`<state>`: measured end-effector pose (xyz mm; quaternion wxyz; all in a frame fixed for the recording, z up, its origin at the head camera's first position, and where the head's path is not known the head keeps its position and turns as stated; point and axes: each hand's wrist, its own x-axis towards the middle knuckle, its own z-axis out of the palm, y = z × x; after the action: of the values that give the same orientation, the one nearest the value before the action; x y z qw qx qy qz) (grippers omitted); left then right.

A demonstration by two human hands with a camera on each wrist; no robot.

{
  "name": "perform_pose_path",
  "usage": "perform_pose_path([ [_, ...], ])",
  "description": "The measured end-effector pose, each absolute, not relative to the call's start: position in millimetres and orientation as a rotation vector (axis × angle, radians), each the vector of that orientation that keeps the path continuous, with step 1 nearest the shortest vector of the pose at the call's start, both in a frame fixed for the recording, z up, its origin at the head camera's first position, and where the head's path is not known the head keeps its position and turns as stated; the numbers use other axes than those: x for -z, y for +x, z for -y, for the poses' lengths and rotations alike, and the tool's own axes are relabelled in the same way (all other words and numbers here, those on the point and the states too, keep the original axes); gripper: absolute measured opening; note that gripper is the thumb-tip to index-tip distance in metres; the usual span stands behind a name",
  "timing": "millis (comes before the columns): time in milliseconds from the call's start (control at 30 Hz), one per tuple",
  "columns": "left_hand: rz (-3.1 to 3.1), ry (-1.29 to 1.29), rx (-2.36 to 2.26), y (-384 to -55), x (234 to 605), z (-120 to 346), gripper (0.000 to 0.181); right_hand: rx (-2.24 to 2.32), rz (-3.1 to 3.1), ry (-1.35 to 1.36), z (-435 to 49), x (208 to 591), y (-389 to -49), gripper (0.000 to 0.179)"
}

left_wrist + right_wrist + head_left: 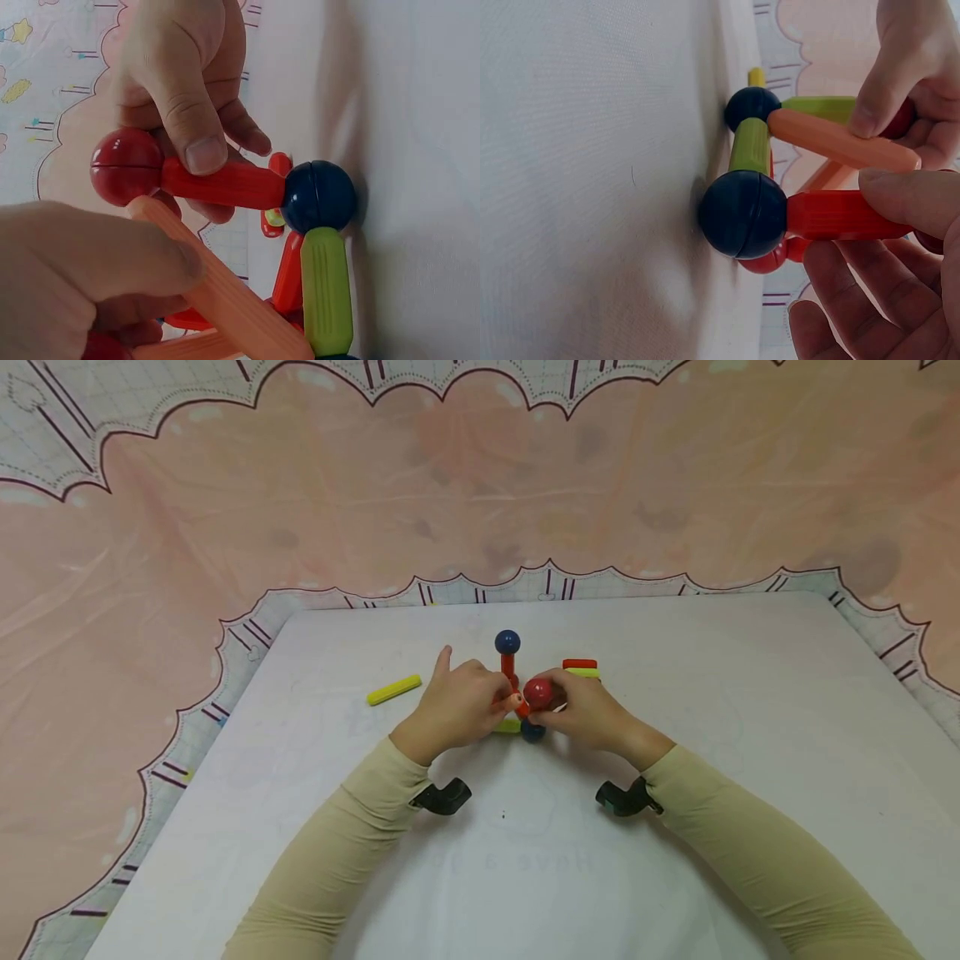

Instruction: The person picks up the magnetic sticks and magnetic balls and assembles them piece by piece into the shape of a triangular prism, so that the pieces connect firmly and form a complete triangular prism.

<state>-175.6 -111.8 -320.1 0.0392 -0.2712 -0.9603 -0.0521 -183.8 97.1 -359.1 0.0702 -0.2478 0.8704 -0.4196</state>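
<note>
Both hands work on a magnetic stick-and-ball frame near the middle of the table. My left hand (465,702) pinches an orange magnetic stick (225,285), which slants up toward a red ball (127,166). With thumb and fingers, my right hand (592,710) holds a red magnetic stick (240,184) that joins this red ball to a blue ball (319,196) low at the table. From that blue ball a green stick (750,146) runs to another blue ball (751,109). Behind the hands, a further blue ball (507,642) tops a red stick (507,664). Fingers hide some joints.
A loose yellow stick (393,690) lies left of my left hand. Beyond my right hand lie a red stick (580,663) and a yellow-green one (583,673), side by side. The white table (712,652) has a patterned cloth (450,485) behind it.
</note>
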Motion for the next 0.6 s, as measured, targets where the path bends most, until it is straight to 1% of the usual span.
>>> perform_pose_path([
  [600, 2.821, -0.935, 0.239, -175.3, 324.1, 114.1, 0.020, 1.242, -2.616, -0.717, -95.9, 358.7, -183.3, 0.047],
])
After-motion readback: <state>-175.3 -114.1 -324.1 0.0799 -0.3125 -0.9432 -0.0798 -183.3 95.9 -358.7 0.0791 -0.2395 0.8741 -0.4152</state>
